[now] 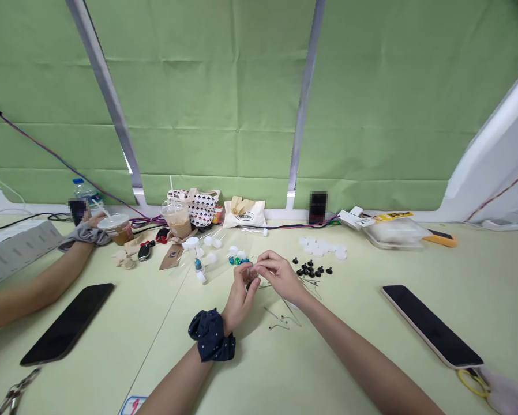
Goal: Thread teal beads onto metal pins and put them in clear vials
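My left hand (pixel 241 290) and my right hand (pixel 278 276) meet above the middle of the pale green table (pixel 164 340). Their fingertips pinch a small translucent piece (pixel 251 275), mostly hidden by my fingers. A navy dotted scrunchie (pixel 211 334) circles my left wrist. Thin metal wire pins (pixel 278 320) lie just below my hands. Black plastic pieces (pixel 313 269) sit to the right of my right hand, and teal beads (pixel 237 260) lie just above my left hand. White round caps (pixel 322 248) lie further back.
Small clear bottles (pixel 199 265) stand at back left of my hands. Black phones lie at left (pixel 66 323) and right (pixel 432 325). A co-worker's arm (pixel 38 282) reaches in at left beside a plastic cup (pixel 116 227). Bags, cables and a green blind line the back.
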A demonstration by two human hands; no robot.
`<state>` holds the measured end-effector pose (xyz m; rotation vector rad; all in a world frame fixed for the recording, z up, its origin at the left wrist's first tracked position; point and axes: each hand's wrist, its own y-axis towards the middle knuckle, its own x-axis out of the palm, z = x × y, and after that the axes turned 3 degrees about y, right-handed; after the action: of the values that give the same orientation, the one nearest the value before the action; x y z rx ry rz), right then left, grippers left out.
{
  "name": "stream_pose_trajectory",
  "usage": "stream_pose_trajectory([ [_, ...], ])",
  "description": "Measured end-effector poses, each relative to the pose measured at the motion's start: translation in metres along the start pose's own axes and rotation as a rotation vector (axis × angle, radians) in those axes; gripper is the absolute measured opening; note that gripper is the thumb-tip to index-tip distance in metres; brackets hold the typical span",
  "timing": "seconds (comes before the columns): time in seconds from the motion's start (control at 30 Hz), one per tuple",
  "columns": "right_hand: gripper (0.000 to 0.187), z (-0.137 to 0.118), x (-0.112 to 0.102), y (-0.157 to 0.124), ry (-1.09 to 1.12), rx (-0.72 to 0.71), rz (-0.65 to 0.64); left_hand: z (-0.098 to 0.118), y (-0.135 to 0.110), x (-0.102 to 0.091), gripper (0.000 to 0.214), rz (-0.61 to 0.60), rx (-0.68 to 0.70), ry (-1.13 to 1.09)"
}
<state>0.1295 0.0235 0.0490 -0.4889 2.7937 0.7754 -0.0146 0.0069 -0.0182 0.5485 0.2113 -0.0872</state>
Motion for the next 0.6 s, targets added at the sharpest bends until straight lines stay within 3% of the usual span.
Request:
stream_pose_trajectory([
  [0.1,0.038,0.002,-0.005,0.001,-0.045,0.041,-0.083,0.005,0.001,-0.001,0.033,0.012,-0.004,-0.012],
  [0.2,0.042,0.007,-0.017,0.004,-0.02,0.079,-0.016,0.008,0.003,-0.004,0.032,0.064,-0.013,-0.028],
  [0.3,0.03,0.018,-0.031,0.006,-0.136,0.077,0.052,0.01,0.007,-0.009,0.04,0.143,0.007,-0.021],
  [0.37,0.016,0.028,-0.033,0.004,-0.308,0.1,-0.029,0.01,0.009,-0.012,0.047,0.154,0.029,0.018],
  [0.47,0.006,0.043,-0.022,0.001,-0.533,0.199,-0.184,0.01,0.012,-0.018,0.042,0.124,0.065,0.114],
  [0.6,0.008,0.053,0.002,0.0,-0.726,0.268,-0.208,0.013,0.014,-0.021,0.027,0.083,0.119,0.217],
])
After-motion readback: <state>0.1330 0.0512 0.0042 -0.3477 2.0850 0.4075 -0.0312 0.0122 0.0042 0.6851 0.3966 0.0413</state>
